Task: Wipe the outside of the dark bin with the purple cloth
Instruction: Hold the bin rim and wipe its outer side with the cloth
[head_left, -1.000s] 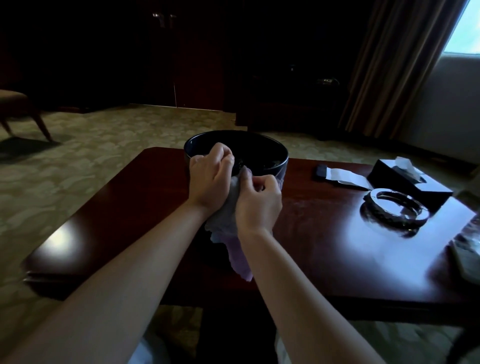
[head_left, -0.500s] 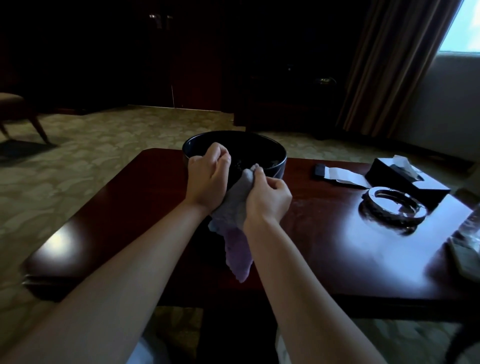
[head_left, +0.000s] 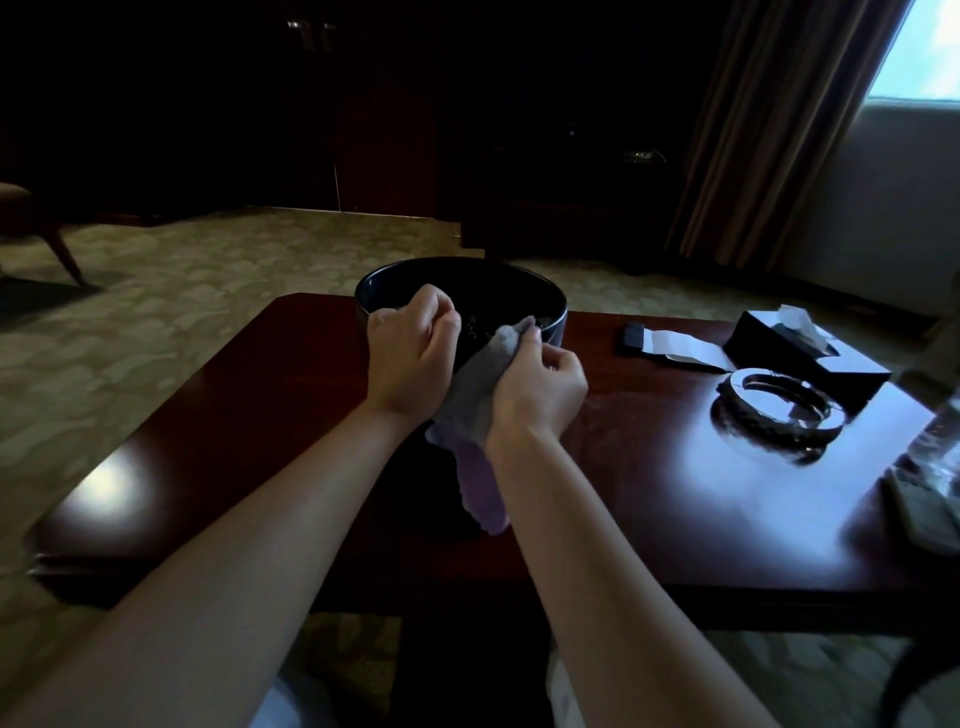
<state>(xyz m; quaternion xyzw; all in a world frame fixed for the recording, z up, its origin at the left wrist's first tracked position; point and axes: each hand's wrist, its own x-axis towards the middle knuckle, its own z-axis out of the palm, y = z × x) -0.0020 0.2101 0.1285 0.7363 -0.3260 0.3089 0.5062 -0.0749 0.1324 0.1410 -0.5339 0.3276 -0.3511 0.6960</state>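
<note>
We see the bin (head_left: 550, 304), dark and round with its mouth open upward, standing on the far middle part of a glossy reddish table (head_left: 649, 483), close to the table's far edge. Our left hand (head_left: 410, 358) sits at the near left of the bin's rim, its fingers curled over the rim edge, so it grips the bin there. Our right hand (head_left: 537, 387) is just beside it to the right, in front of the bin's near wall, with thumb and fingers pinching the upper end of the cloth (head_left: 480, 415). The cloth's top corner pokes up against the near rim; from the pinch it runs down between the two wrists and hangs in front of the bin's near side, grey in the upper part and plainly purple at the lower end. Whether the hanging part touches the bin's wall we cannot tell, as that side is in deep shadow. Something dark and speckled lies inside the bin, too dim to name. On the table's right half, well apart from the bin, stand a dark tissue box (head_left: 805, 353) with a tissue sticking up, a round glass ashtray (head_left: 779, 410) just in front of it, and a flat dark item with white paper (head_left: 670, 345) between bin and box. A clear glass object (head_left: 940, 467) shows at the right edge. Beyond the table lie patterned carpet (head_left: 182, 291) and a curtain (head_left: 779, 130).
</note>
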